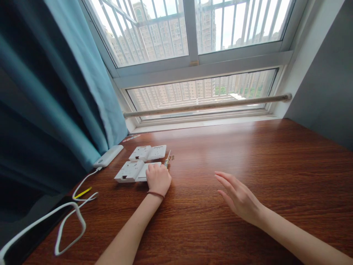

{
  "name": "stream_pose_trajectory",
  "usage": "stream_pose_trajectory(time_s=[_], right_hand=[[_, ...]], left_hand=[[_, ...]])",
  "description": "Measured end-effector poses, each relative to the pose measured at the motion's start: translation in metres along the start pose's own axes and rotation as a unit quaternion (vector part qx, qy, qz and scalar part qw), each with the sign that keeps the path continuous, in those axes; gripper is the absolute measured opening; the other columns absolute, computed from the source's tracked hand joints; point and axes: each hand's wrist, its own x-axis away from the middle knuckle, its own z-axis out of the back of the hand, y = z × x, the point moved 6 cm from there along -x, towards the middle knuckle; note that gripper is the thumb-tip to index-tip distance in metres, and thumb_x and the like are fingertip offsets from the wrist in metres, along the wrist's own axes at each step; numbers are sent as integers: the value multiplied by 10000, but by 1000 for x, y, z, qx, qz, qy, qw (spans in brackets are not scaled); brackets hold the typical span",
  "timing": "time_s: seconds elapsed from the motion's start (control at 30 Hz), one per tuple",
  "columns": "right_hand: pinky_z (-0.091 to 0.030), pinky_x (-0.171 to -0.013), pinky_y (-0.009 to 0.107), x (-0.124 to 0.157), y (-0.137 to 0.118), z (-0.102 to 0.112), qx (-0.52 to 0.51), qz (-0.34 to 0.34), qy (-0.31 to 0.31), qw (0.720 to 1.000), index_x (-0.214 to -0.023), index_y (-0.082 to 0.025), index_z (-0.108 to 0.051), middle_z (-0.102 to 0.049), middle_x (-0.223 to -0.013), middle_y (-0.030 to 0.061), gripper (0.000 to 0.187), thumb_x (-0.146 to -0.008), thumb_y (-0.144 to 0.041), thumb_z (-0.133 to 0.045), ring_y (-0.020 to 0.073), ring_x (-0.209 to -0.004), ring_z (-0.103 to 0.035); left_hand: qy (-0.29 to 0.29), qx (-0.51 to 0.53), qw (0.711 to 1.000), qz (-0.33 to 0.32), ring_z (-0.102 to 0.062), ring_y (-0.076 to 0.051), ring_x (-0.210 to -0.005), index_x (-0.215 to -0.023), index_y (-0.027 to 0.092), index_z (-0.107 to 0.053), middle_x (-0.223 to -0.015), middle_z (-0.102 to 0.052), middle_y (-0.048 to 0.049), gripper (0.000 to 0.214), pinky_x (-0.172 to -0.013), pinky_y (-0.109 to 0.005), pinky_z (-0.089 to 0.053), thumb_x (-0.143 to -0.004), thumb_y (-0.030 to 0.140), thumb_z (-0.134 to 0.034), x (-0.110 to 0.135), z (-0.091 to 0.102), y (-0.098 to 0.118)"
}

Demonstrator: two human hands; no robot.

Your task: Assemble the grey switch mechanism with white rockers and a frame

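Note:
My left hand (159, 179) rests with curled fingers over the right part of the nearer white plastic housing (129, 171). Its fingertips are hidden, so whatever they grip does not show. A screwdriver (167, 161) lies right at the finger side of this hand, its shaft pointing away toward the window. Beside the shaft are a few small brass-coloured screws (171, 158). Behind the nearer housing lies a similar white plastic housing (140, 152), also in two joined parts. My right hand (239, 197) hovers over the table on the right, fingers stretched out, thumb apart, holding nothing.
On the left, a white power strip (109, 156) with a white cable (79, 211) lies beside the blue curtain (91, 73). A yellow strip (83, 192) is near the cable. The brown wooden table (248, 147) reaches the window, where a metal rail (209, 106) runs across.

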Motion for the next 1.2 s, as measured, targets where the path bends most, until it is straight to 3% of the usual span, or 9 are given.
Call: stream_pose_trajectory(time_s=[0.4, 0.8, 1.2], right_hand=[[-489, -889, 378, -3, -5, 1, -2, 7, -11, 1000, -1332, -182, -293, -526, -1181, 138, 535, -827, -78, -438, 224, -1088, -515], [-484, -904, 354, -1, -5, -3, -5, 20, -12, 1000, -1267, -131, -379, -532, -1171, 145, 447, -828, -79, -440, 209, -1082, -518], [-478, -912, 367, -3, -8, -4, -8, 17, -35, 999, -1253, -112, -380, -524, -1169, 152, 430, -829, -74, -441, 218, -1088, -499]], left_hand=[[-9, 9, 1000, -14, -444, -331, -884, -773, 50, -654, -839, -570, -217, 313, -698, -394, -315, -786, 250, -414, 2, -7, 1], [3, -17, 1000, -13, -464, -300, -850, -799, 97, -628, -850, -565, -150, 284, -673, -367, -335, -820, 230, -377, 1, -1, 5], [-9, -26, 999, -28, -465, -286, -854, -803, 74, -644, -821, -555, -153, 299, -668, -359, -348, -823, 212, -379, 1, -5, 5]])
